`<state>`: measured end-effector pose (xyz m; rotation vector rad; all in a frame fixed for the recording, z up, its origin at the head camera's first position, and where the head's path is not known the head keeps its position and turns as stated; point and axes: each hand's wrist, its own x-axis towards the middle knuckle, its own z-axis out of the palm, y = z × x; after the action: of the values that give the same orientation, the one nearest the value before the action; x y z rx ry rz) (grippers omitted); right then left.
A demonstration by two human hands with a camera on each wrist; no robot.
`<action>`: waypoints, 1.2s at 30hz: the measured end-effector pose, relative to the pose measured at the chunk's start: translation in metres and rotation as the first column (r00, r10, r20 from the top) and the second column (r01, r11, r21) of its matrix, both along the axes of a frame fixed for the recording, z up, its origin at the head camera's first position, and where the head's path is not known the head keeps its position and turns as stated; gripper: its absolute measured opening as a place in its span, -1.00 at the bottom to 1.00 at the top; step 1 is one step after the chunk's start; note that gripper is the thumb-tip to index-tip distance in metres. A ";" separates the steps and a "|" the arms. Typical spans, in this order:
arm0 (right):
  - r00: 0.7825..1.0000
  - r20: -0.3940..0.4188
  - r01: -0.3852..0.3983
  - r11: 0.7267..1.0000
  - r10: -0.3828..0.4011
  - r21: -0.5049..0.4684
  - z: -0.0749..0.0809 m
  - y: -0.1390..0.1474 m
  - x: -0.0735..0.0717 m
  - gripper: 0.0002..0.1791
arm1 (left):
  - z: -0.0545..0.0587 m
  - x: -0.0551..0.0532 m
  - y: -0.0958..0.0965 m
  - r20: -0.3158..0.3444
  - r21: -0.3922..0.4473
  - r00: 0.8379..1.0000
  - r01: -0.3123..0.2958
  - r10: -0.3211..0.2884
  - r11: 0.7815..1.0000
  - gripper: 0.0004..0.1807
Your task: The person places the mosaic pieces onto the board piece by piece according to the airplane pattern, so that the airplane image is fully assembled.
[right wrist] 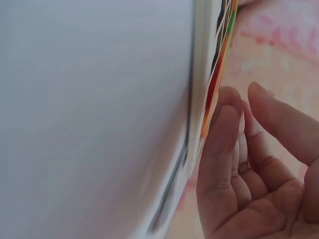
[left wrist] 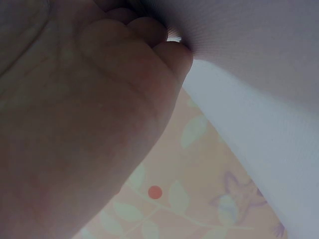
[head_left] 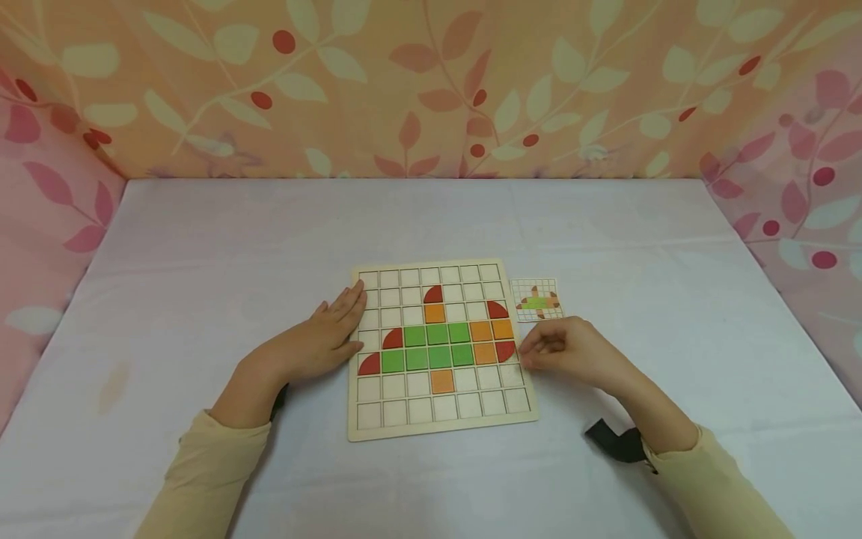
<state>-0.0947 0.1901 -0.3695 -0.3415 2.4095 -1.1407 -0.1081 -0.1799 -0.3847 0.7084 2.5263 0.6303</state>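
A wooden grid board (head_left: 408, 411) lies on the white cloth. Green squares (head_left: 438, 334), orange squares (head_left: 442, 381) and red quarter-round pieces (head_left: 370, 364) fill some of its cells. My left hand (head_left: 315, 343) rests by the board's left edge, its fingertips touching the rim; the left wrist view shows mainly the palm side. At the right edge is my right hand (head_left: 572, 352), fingers loosely bent beside the lower red quarter-round piece. In the right wrist view its thumb and fingers (right wrist: 274, 117) stand apart with nothing between them.
A small pattern card (head_left: 536, 299) with a similar coloured figure lies right of the board, just beyond my right hand. A black strap (head_left: 616, 442) hangs at the right wrist. Leaf-patterned fabric (head_left: 431, 90) encloses the table at the back and sides.
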 end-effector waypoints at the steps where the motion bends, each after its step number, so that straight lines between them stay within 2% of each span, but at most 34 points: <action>1: 1.000 -0.006 0.019 1.000 -0.019 0.007 0.000 0.005 0.001 -0.88 | 0.000 0.000 0.000 0.000 -0.001 1.000 0.000 0.000 1.000 -0.24; 8: 0.991 -0.044 0.133 0.986 -0.129 0.097 0.000 0.039 0.008 -0.84 | 0.000 0.000 0.000 -0.001 -0.002 1.000 -0.009 0.009 1.000 -0.23; 14: 0.982 -0.089 0.180 0.970 -0.167 0.166 0.003 0.060 0.012 -0.79 | 0.001 0.000 0.000 0.000 0.000 1.000 -0.005 0.005 1.000 -0.23; 24: 0.977 -0.112 0.206 0.944 -0.182 0.258 0.004 0.091 0.018 -0.72 | 0.002 0.001 0.001 0.001 -0.002 1.000 -0.005 0.005 1.000 -0.23; 36: 0.980 -0.131 0.180 0.945 -0.148 0.275 -0.002 0.097 0.015 -0.70 | 0.002 0.000 0.002 -0.001 0.004 1.000 -0.005 0.005 1.000 -0.23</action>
<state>-0.0797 0.2869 -0.3713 -0.1124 2.6956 -0.8389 -0.1076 -0.1783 -0.3829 0.7039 2.5297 0.6373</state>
